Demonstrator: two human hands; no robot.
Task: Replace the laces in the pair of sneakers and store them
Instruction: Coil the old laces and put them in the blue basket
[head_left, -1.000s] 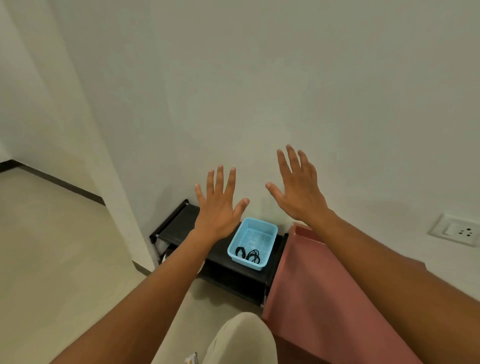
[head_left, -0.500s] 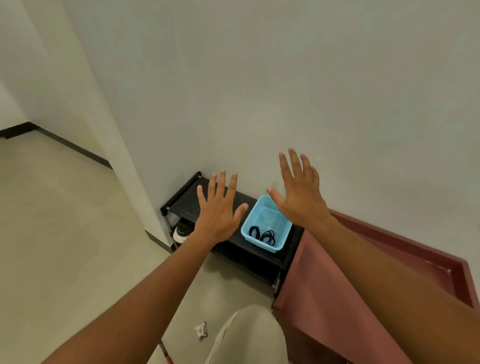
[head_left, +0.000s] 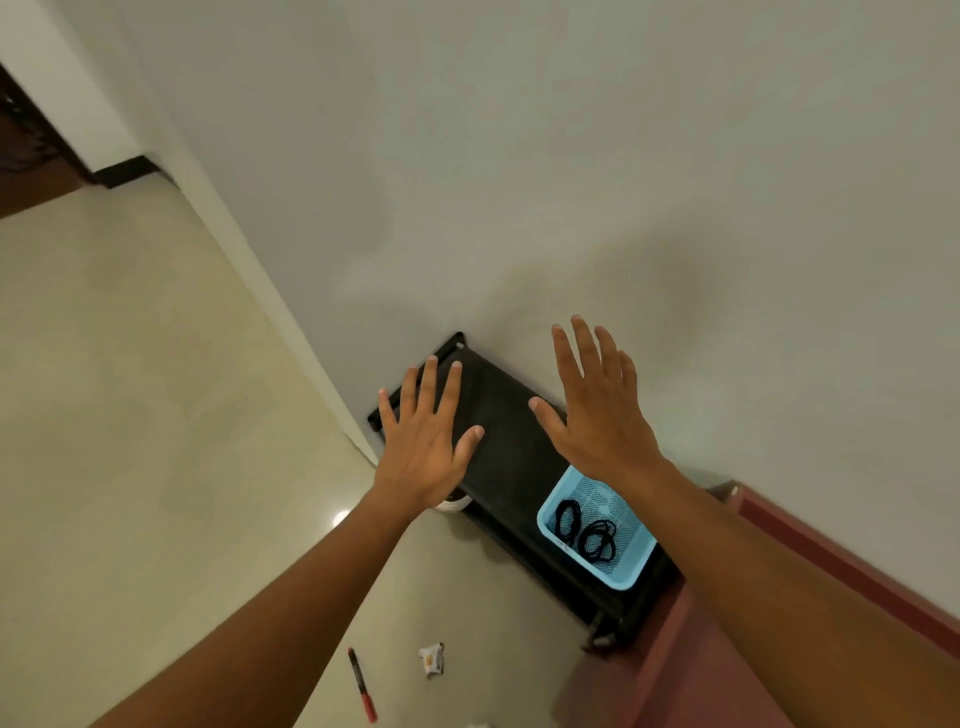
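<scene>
The black laces (head_left: 587, 530) lie coiled in the blue basket (head_left: 631, 577) at the right end of the black rack (head_left: 498, 415) against the wall. Only a white edge (head_left: 451, 503), probably a sneaker, peeks from the shelf beneath our left wrist. Our left hand (head_left: 423, 447) and right hand (head_left: 597, 415) hover spread flat, gripping nothing. We should lower ourselves first, draw the sneakers out fully, then take the basket, avoiding the red pen (head_left: 362, 685) and wrapper (head_left: 431, 659) on the floor.

Laces (head_left: 587, 530) in basket (head_left: 631, 574) on rack (head_left: 498, 415)
</scene>
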